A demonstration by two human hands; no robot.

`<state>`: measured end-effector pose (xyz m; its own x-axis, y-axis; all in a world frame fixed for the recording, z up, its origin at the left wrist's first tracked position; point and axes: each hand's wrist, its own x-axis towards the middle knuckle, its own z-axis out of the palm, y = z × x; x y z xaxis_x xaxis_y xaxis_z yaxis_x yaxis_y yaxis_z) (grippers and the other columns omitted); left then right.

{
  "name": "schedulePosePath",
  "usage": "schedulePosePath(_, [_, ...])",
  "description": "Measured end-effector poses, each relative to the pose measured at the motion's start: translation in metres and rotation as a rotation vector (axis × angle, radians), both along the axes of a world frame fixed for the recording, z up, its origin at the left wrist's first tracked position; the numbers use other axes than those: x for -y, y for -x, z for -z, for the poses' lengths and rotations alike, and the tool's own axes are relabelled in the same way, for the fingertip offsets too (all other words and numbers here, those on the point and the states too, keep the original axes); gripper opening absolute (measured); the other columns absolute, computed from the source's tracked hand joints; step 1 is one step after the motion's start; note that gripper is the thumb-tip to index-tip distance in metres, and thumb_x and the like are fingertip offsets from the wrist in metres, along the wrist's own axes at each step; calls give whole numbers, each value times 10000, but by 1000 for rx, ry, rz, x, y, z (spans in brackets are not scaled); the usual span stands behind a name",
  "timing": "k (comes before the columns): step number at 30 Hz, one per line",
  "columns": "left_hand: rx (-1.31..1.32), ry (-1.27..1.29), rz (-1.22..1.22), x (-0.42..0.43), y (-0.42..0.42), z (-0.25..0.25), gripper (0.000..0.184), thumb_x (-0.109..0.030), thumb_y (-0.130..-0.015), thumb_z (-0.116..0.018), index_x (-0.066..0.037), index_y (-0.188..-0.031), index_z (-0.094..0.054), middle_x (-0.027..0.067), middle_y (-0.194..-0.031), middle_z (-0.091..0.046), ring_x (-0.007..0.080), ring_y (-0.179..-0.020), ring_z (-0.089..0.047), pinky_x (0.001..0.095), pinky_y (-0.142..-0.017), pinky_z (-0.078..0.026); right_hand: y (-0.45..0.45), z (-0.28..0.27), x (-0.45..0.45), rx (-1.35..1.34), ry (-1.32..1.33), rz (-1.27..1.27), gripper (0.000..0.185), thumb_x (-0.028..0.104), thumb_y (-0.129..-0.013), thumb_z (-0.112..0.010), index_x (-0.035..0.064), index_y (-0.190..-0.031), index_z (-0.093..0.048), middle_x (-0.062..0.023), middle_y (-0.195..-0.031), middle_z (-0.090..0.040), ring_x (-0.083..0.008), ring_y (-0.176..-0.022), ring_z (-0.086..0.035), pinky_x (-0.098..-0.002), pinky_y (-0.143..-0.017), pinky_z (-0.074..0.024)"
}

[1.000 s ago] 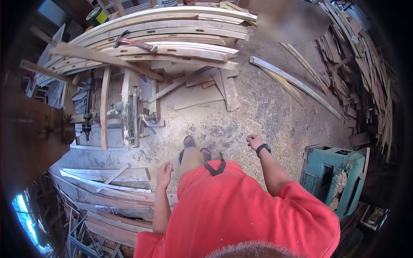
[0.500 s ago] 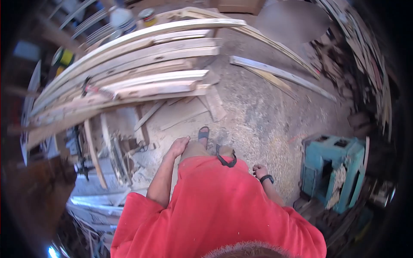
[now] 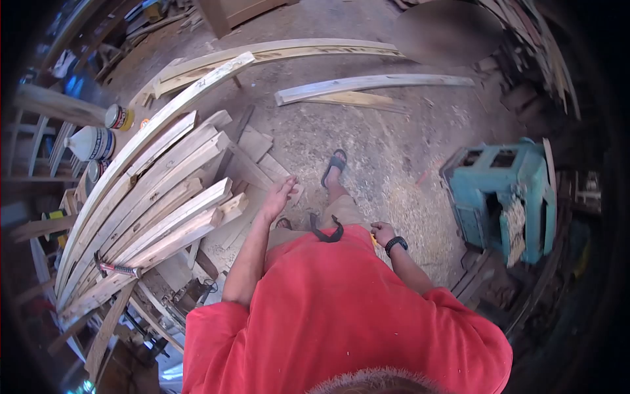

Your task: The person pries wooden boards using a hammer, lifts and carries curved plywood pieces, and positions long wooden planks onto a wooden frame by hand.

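My left hand (image 3: 281, 196) is in the air in front of me, fingers loosely apart and nothing in it. It is nearest to the ends of the stacked wooden boards (image 3: 164, 180) on the left, without touching them. My right hand (image 3: 382, 233), below a dark wristwatch (image 3: 396, 244), is by my hip with its fingers curled. A small yellow patch (image 3: 374, 241) shows beside these fingers; its kind is unclear. Across the near boards lies a hammer (image 3: 118, 268) with a red and dark handle.
A teal machine (image 3: 489, 197) holding wood shavings stands on the right. Pale boards (image 3: 374, 84) lie on the sawdust-covered floor (image 3: 407, 151) ahead. A white jug (image 3: 92, 143) and a yellow-labelled can (image 3: 119, 117) stand beyond the stack. Offcuts (image 3: 259, 157) lie near my feet.
The view has swung left, and the stack now sits lower and more upright in it. My left hand has risen away from my thigh; my right hand has drawn in toward my hip. A foot has stepped forward.
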<state>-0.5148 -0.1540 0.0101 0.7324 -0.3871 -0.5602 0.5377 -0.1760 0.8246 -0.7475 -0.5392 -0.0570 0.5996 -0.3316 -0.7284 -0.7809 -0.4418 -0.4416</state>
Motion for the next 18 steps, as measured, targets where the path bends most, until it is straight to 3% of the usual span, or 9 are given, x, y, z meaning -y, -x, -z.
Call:
schedulePosePath(3, [39,-4,-106,28,-69,14,517,-421,-1027,-465,-41,-1370,-542,86,-1285,-635,196,-1053,-646,351,-893,-497,-60,19,39,25,-10,-35,337,108,-875,-647,-40,-1177,-660,-128,-1034,-733,-194,-900,-693,-305,-821,-539])
schedulePosePath(6, [0,-51,-335,57,-136,14,476,-399,-1038,-456,-35,-1323,-569,80,-1267,-642,176,-1032,-653,331,-861,-505,-116,48,107,102,-72,-148,318,139,-891,-649,-9,-1171,-670,-100,-1009,-731,-183,-836,-692,-311,-728,-546])
schedulePosePath(8, [-82,-17,-486,74,-181,18,464,-388,-1040,-457,-29,-1314,-567,78,-1260,-644,170,-1018,-655,325,-854,-508,-179,8,130,-7,-151,165,326,116,-898,-653,-7,-1200,-659,-123,-965,-726,-185,-735,-693,-297,-622,-546])
schedulePosePath(9, [-153,42,-597,82,-207,21,453,-376,-1043,-458,-23,-1305,-564,76,-1253,-646,164,-1004,-657,320,-847,-512,-208,-4,145,17,-130,148,316,142,-914,-656,0,-1197,-659,-86,-927,-717,-145,-668,-665,-278,-566,-513])
schedulePosePath(10, [-161,27,-625,87,-230,28,453,-376,-1043,-458,-23,-1305,-564,76,-1253,-646,164,-1004,-657,320,-847,-512,-227,-1,166,69,-152,187,326,162,-925,-650,5,-1211,-651,-78,-938,-712,-135,-685,-662,-268,-559,-501])
schedulePosePath(11, [-170,63,-681,92,-251,39,463,-378,-1043,-460,-17,-1321,-548,77,-1252,-646,163,-990,-660,323,-849,-515,-245,-7,182,98,-123,202,309,225,-936,-647,79,-1208,-656,-43,-953,-711,-130,-707,-658,-271,-577,-503])
schedulePosePath(13, [-184,92,-759,99,-296,55,475,-379,-1043,-463,-11,-1336,-532,78,-1251,-645,162,-976,-663,327,-851,-518,-279,-20,202,111,-122,330,300,236,-942,-643,85,-1201,-651,-36,-961,-712,-125,-715,-658,-271,-579,-503])
schedulePosePath(18, [-116,65,-976,110,-390,78,629,-482,-1011,-503,-30,-1441,-432,147,-1382,-544,220,-1131,-601,361,-904,-505,-313,-27,243,-1,-132,245,284,192,-943,-636,36,-1180,-642,-57,-945,-692,-127,-708,-644,-256,-563,-493])
